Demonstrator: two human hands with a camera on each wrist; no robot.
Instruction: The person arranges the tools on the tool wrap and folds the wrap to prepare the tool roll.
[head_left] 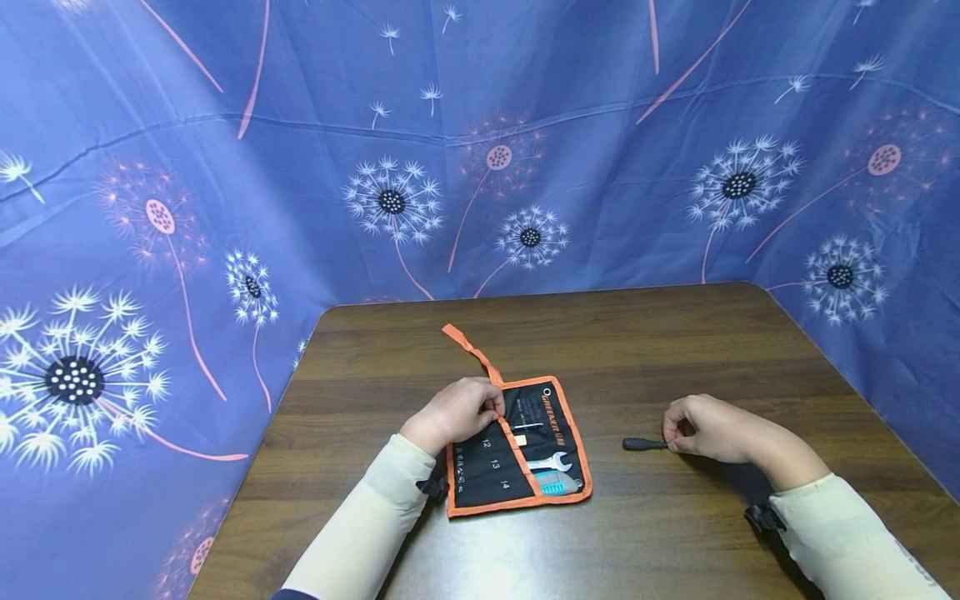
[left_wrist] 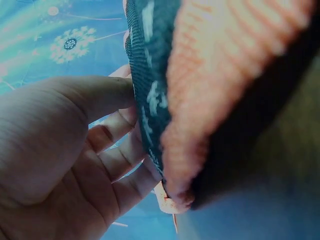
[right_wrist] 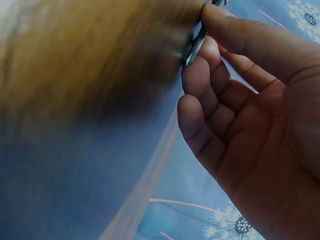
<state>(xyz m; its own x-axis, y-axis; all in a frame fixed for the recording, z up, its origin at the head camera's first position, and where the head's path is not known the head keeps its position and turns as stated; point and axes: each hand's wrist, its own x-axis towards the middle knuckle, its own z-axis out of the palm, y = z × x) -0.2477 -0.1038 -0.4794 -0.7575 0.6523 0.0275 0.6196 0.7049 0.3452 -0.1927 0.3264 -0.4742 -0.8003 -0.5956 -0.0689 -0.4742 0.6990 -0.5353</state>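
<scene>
A black tool pouch point(head_left: 480, 479) with orange trim lies unfolded on the table. My left hand point(head_left: 465, 408) is at its upper left, pinching the fabric by the orange edge of the pocket; in the left wrist view the thumb point(left_wrist: 107, 92) meets the black cloth. Inside the pocket sit an open-end wrench point(head_left: 555, 462) and a turquoise-handled tool point(head_left: 557, 482). Off to the right, my right hand point(head_left: 708, 427) pinches a screwdriver by its thin metal shaft point(right_wrist: 195, 49). Its black handle point(head_left: 643, 444) points left, low over the table.
The brown wooden table point(head_left: 360, 350) extends around the pouch and both hands. An orange strap point(head_left: 468, 344) trails from the pouch's top toward the back. Behind the table hangs a blue cloth point(head_left: 600, 150) with a dandelion print.
</scene>
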